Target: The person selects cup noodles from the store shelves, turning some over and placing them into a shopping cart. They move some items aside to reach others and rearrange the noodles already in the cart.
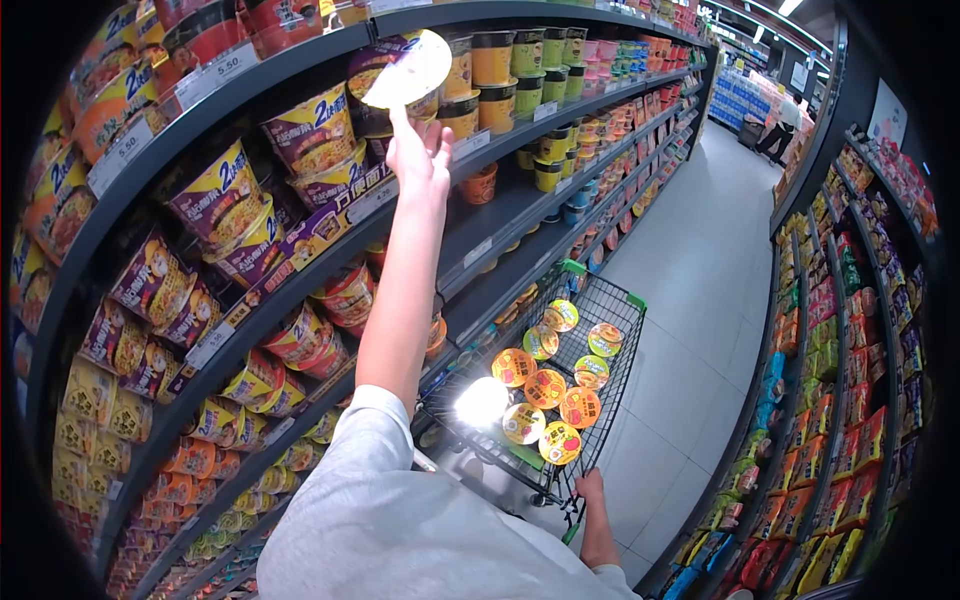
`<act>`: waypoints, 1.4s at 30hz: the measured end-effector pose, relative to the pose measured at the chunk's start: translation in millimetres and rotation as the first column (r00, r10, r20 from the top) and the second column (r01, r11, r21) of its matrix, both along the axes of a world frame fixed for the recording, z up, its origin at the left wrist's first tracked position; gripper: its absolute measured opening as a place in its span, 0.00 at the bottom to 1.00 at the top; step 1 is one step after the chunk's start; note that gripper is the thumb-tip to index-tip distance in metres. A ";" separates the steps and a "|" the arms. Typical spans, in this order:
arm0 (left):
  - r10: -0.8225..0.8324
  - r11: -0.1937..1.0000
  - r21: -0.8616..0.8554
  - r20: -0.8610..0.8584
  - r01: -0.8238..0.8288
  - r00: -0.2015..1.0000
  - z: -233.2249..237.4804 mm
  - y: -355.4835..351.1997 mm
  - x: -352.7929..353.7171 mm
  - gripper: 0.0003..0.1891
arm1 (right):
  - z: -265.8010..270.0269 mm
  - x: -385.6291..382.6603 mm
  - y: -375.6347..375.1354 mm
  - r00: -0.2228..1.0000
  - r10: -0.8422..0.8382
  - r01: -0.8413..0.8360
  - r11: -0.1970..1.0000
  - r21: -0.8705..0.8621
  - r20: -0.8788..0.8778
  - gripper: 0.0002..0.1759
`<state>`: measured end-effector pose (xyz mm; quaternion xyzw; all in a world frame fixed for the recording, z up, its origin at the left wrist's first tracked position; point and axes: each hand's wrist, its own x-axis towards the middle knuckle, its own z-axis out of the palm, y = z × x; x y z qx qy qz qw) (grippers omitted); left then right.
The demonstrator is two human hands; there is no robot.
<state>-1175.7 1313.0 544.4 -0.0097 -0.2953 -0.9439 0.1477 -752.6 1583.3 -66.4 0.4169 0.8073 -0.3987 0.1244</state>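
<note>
Left hand (420,160): reaching up toward 11 o'clock at full stretch, fingertips pinching the lower edge of a noodle bowl (405,70) rather than wrapping round it
Noodle bowl: hanging tilted, white underside showing, just below the upper shelf rail (300,55) and at 2 o'clock from the purple bowls (315,130)
Right hand (590,488): sitting low at 5 o'clock, closing on the near end of the cart (628,330)
Cart load: lidded bowls (545,388) lying lid-up, covering much of the basket floor
Risk, grip: probably slipping out of so slight a pinch, falling toward the lower shelves or the floor
Risk, neighbours: possibly knocking stacked bowls off the shelf edge while brushing past them
Risk, cart: possibly rolling or swinging, being steadied by one hand only
</note>
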 end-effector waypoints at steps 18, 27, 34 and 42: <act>-0.073 0.985 0.163 0.047 0.064 0.996 23.4 -17.8 -35.9 0.24 | 25.6 -1.1 -2.1 1.000 -0.003 0.004 0.998 -0.058 0.011 0.24; -0.348 0.917 0.211 0.003 0.340 0.937 34.0 -25.3 -42.2 0.22 | 1.1 -2.6 -1.3 1.000 0.000 0.000 1.000 0.008 0.007 0.24; -0.483 0.828 0.286 -0.074 0.483 0.872 40.4 -20.3 -42.5 0.22 | -3.3 1.2 -0.1 1.000 0.019 -0.019 0.998 0.062 -0.006 0.23; -0.498 0.825 0.245 -0.109 0.509 0.860 45.5 3.4 -4.7 0.21 | -10.1 2.3 2.1 0.999 0.027 -0.027 1.000 0.015 -0.037 0.22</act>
